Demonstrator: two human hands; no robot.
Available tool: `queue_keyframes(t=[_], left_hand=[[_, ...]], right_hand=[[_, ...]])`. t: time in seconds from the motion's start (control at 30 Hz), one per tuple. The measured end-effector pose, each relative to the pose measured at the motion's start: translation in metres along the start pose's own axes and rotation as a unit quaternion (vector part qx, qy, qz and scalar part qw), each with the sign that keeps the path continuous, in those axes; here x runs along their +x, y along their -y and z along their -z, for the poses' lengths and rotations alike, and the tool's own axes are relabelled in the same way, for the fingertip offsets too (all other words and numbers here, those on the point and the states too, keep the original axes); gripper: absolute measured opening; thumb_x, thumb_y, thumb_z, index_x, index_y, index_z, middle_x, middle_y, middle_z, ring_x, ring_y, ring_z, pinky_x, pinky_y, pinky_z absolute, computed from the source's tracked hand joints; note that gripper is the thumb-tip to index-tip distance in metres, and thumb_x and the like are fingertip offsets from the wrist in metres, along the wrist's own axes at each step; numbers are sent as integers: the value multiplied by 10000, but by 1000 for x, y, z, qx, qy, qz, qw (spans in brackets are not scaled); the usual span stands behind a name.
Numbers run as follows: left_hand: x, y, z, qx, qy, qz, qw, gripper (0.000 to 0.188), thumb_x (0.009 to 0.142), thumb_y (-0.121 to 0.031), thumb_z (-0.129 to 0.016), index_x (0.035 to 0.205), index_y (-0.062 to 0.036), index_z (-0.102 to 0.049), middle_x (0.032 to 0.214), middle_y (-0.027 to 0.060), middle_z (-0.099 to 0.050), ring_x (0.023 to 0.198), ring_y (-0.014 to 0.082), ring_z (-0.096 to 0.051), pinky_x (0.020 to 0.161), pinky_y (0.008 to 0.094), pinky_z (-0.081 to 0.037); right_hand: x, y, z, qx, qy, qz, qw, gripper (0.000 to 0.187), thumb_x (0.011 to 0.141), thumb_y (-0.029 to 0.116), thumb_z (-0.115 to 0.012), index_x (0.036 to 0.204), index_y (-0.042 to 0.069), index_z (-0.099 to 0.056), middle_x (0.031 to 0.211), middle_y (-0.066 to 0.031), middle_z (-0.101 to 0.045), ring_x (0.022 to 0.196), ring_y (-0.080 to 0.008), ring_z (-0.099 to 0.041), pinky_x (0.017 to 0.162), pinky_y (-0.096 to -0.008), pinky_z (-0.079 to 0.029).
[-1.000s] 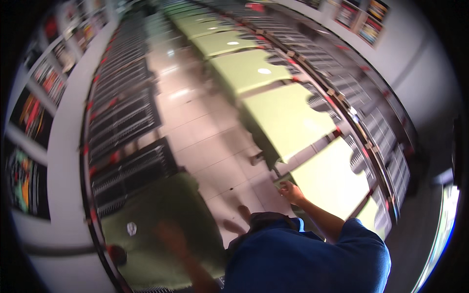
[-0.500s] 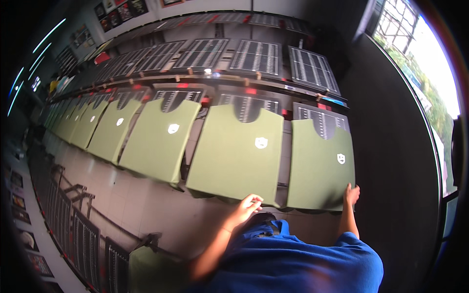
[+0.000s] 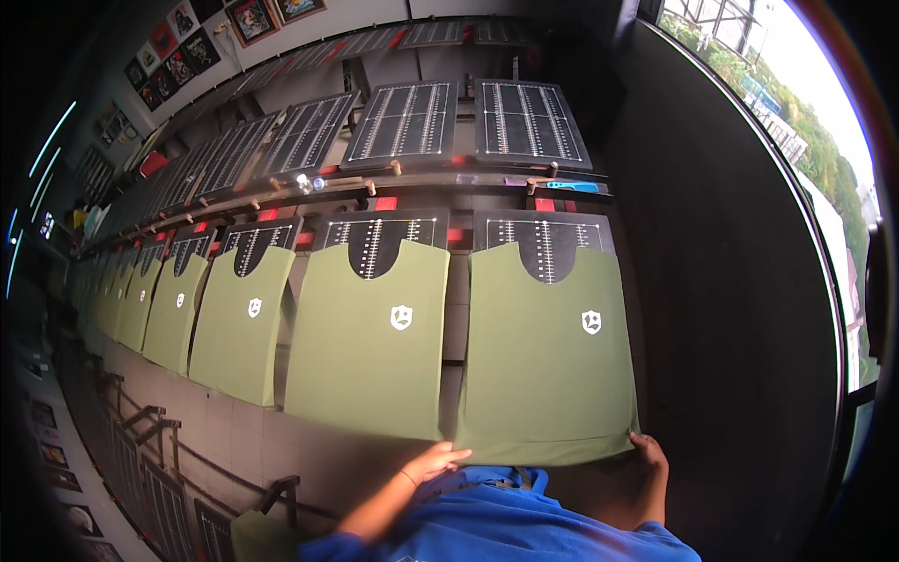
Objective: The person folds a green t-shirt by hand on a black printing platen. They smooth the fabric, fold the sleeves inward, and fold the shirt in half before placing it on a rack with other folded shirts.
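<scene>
A green shirt (image 3: 543,375) with a scooped neck and a white shield print lies over a black board (image 3: 590,229) with white ruler marks. My left hand (image 3: 436,462) pinches the shirt's lower left corner. At the lower right corner, my right hand (image 3: 650,453) grips the hem, its fingers partly hidden by the cloth. The hem is drawn toward me, with shallow folds along it. Just left lies a second green shirt (image 3: 365,356) on its own board, bearing the same print; neither hand holds it.
More green shirts (image 3: 239,323) on boards run off to the left. Behind them stands a row of bare black boards (image 3: 403,122), with a rail between holding a blue tool (image 3: 572,186). A dark wall (image 3: 721,309) and window are at right; more racks (image 3: 169,496) stand at lower left.
My left hand has come to the near right shirt's lower left corner and closed on it. My right hand stays at the right corner. The view has shifted right, and the hem now pulls toward me.
</scene>
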State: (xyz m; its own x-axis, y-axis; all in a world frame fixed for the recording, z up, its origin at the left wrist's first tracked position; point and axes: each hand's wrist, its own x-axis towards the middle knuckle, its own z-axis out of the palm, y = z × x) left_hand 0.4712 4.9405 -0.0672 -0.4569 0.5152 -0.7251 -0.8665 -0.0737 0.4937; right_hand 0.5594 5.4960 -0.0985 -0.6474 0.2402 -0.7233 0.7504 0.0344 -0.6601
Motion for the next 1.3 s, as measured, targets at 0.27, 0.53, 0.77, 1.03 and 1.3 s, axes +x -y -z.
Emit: queue_keyframes(t=[0.27,0.53,0.77,1.03,1.3], left_hand=[[-39,-242,-58,-115,194,-384,895,410,859,-267,-667,1180,-24,-588,1175,103,-618,1132,231,-550,992,402,-409],[-232,-304,50,-44,144,-645,749,540,914,-389,-518,1305,-19,-479,1338,172,-489,1248,308,-455,1029,479,-368],[-363,-421,98,10,10,-612,791,285,931,-280,-518,1066,-51,-623,1026,106,-659,925,198,-641,845,331,-495],[-207,-460,279,-29,-225,-566,793,355,883,-169,-593,1181,25,-582,1136,108,-615,1039,185,-569,923,298,-435],[-268,-426,260,-76,-77,-621,777,394,923,-179,-544,1293,-49,-509,1244,83,-569,1127,191,-548,958,339,-442]], right_hand=[[-97,321,-85,402,118,507,753,386,966,307,-456,1188,3,-540,1116,-145,-614,1014,-254,-601,909,-408,-466],[-216,351,-137,189,-220,733,616,493,971,322,-372,1184,-96,-523,1136,-223,-600,1072,-313,-586,969,-428,-440],[-292,493,-360,253,-163,616,728,284,934,229,-549,1072,-10,-617,958,-63,-623,891,-113,-576,799,-235,-438],[-85,525,-434,206,33,413,887,210,935,305,-558,989,107,-604,922,13,-627,821,-92,-590,731,-284,-452],[-172,511,-447,247,22,541,803,258,956,285,-524,1026,49,-603,920,-28,-635,828,-100,-589,745,-269,-456]])
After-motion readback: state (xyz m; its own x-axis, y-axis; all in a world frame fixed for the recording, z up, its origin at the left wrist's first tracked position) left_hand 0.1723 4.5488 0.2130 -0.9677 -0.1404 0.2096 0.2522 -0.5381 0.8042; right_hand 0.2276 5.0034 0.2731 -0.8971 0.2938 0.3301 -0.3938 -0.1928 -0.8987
